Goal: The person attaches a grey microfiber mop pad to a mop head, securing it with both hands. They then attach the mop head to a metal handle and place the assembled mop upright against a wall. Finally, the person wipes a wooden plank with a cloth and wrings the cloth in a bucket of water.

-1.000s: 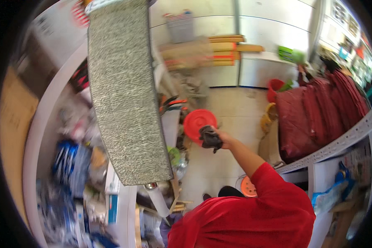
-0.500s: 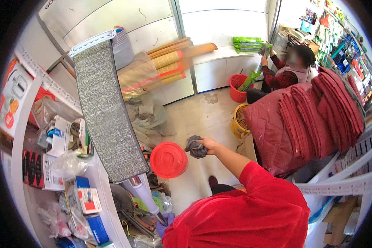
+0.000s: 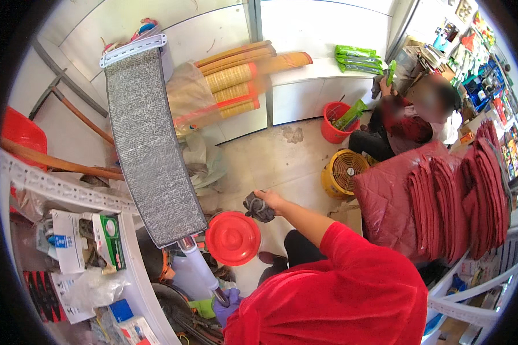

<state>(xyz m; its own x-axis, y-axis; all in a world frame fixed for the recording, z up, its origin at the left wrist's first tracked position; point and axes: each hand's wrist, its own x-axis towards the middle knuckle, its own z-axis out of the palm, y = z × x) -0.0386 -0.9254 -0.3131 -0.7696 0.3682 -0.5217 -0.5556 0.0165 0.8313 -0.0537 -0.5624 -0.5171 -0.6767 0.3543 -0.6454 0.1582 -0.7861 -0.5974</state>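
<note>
My left hand [image 3: 228, 306], in a purple glove, is closed around the metal handle [image 3: 220, 295] of a flat mop. The mop head stands raised high on the left, its long grey textured pad [image 3: 149, 144] facing me. My right hand [image 3: 269, 200], bare and stretched forward, is closed on a crumpled dark grey cloth [image 3: 259, 208]. Below that cloth is a round red lid or bucket top [image 3: 232, 237], apart from my hand.
A person [image 3: 408, 115] sits at the back right beside a red bucket [image 3: 341, 122]. A yellow round fan [image 3: 344, 172] and stacked dark red quilted covers [image 3: 420, 201] stand on the right. Rolled bamboo mats [image 3: 236, 86] lean at the back. Cluttered shelves [image 3: 126, 259] line the left.
The view has shifted, showing more of the left wall and a red basin. Both my hands keep their holds. The seated person's head and arms have moved, with a green item now raised near their hand.
</note>
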